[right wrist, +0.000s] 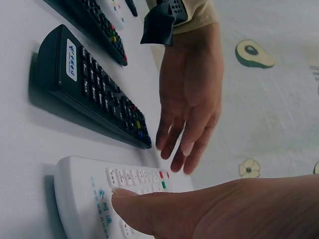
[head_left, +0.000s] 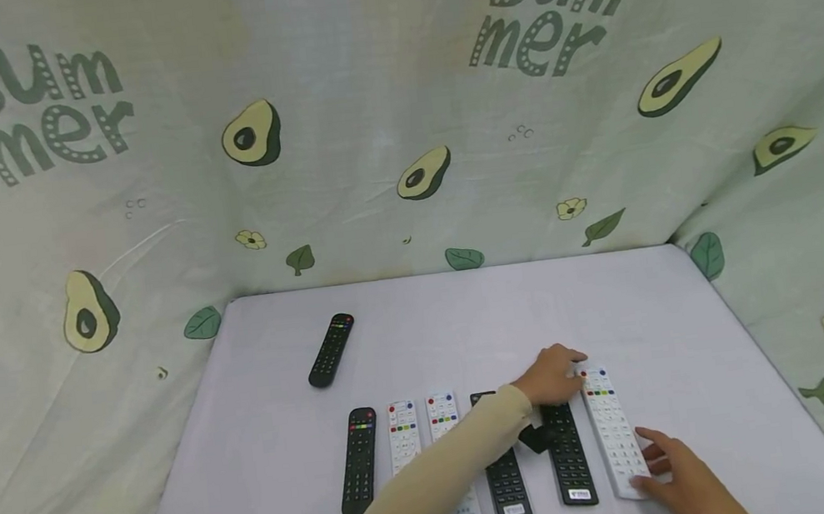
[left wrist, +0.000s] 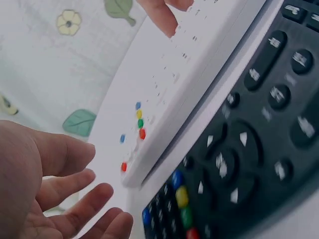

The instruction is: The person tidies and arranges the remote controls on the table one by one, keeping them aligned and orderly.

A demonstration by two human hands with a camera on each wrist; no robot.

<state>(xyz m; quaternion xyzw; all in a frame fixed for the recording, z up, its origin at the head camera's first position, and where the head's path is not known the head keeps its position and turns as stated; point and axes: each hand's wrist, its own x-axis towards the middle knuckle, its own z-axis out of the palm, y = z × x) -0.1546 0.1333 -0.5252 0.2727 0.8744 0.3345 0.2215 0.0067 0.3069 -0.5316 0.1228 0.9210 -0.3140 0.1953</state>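
Note:
A white remote control [head_left: 615,432] lies lengthwise at the right end of a row of remotes. My right hand [head_left: 679,472] holds its near end, thumb over the face and fingers at the right edge; the right wrist view shows the thumb [right wrist: 149,211] across the lower buttons. My left hand [head_left: 551,375] is at the far end of this remote, with loosely bent fingers [left wrist: 99,201] spread beside the end and nothing between them. Directly left of the white remote lies a black remote [head_left: 570,454], partly under my left wrist.
Leftward along the row are another black remote [head_left: 507,486], two white remotes [head_left: 404,434] and a further black one [head_left: 361,463], partly covered by my left sleeve [head_left: 450,475]. One black remote [head_left: 331,350] lies farther back on the white table [head_left: 269,331]. Printed cloth hangs behind.

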